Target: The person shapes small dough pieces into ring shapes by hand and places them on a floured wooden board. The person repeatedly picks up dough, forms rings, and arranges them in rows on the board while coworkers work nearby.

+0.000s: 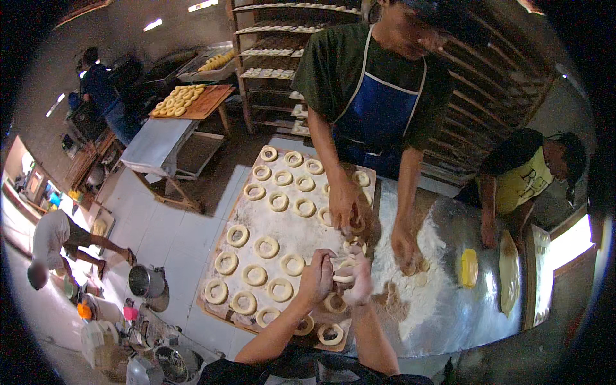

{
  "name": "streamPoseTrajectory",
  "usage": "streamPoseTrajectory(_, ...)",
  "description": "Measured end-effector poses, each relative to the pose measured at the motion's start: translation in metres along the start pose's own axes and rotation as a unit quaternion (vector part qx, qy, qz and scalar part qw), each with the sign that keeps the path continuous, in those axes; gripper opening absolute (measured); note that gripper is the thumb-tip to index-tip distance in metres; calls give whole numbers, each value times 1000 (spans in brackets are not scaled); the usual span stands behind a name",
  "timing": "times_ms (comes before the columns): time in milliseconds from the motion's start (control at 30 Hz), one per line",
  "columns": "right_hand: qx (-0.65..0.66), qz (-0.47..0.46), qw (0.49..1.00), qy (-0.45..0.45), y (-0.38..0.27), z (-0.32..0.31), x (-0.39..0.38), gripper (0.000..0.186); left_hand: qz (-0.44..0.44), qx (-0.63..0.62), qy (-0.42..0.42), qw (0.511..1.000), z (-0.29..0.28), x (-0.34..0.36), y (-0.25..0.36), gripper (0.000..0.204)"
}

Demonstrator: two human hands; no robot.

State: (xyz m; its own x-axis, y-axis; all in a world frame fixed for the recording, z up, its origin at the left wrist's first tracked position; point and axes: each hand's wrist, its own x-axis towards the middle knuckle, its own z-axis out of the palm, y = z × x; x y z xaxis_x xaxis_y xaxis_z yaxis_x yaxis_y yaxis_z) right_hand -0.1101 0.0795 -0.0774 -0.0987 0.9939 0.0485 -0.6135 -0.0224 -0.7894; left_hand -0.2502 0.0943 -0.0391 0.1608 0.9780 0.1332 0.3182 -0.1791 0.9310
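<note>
My left hand (316,277) and my right hand (360,281) are raised over the near end of a floured board (294,239). Between them is a pale dough ring (344,278), with the curled fingers of both hands closed on its sides. Several raw dough rings (254,275) lie spaced in rows on the board, some beneath my hands and forearms. Just beyond my hands, a co-worker's hand (346,208) reaches down to the board. That person's other hand (405,247) touches small dough pieces (421,265) in the loose flour (428,292).
A metal tabletop (478,308) extends right, holding a yellow block (469,268) and a long dough piece (509,273). Another person (520,173) leans there. Racks of trays (276,51) stand behind. At left are a side table (157,149), a metal pot (146,281) and a bending person (54,240).
</note>
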Motion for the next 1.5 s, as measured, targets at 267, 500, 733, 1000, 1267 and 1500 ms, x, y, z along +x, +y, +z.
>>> streamPoseTrajectory(267, 77, -103, 987, -99, 20, -3, 46, 58, -29, -18, -23, 999, -15, 48, -18, 20)
streamPoseTrajectory(500, -91, -32, 992, 86, 5, 6, 61, 57, 1, -31, -54, 998, -18, 78, -23, 18)
streamPoseTrajectory(733, -513, 24, 839, 180, -18, 25, 102, 62, -9, 31, -83, 996, 2, 125, -33, 35)
streamPoseTrajectory(1000, -773, 72, 589, 222, -21, 21, 93, 88, -9, 364, -54, 930, -15, 123, -71, 54)
streamPoseTrajectory(1267, -675, -51, 684, 270, -23, -65, 1, 28, 50, 403, -52, 912, 0, 88, -50, 51)
streamPoseTrajectory(1500, -630, 59, 633, 446, -87, -249, -96, 19, 65, 99, -152, 981, 75, 47, 7, 34)
